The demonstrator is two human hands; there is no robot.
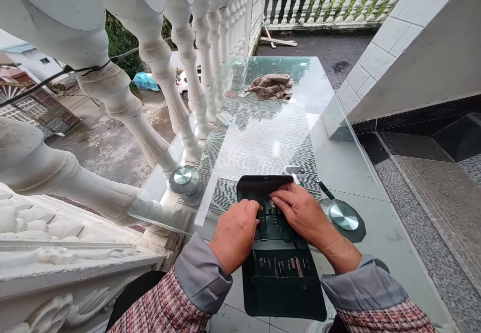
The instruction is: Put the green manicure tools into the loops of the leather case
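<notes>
A dark manicure case point(283, 295) lies unfolded at the near end of the glass table, its lower part reaching over the edge. Small metal tools point(281, 267) fill its lower row of slots, and two nail clippers point(263, 230) show in the upper part. My left hand point(236, 230) is closed at the case's left side, fingers on a small strap with a metal snap point(260, 207). With thumb and fingers together, my right hand point(300, 213) pinches at the metal end of the upper middle nail clipper point(274, 218). Another nail clipper point(324, 189) lies on the glass to the right.
The glass table point(338, 142) rests on round metal-capped supports point(184, 177). A crumpled brown cloth point(270, 86) lies towards its far end, with a small card point(225, 118) nearer. White balusters point(150, 62) run along the left; a tiled wall point(398, 37) and steps flank the right.
</notes>
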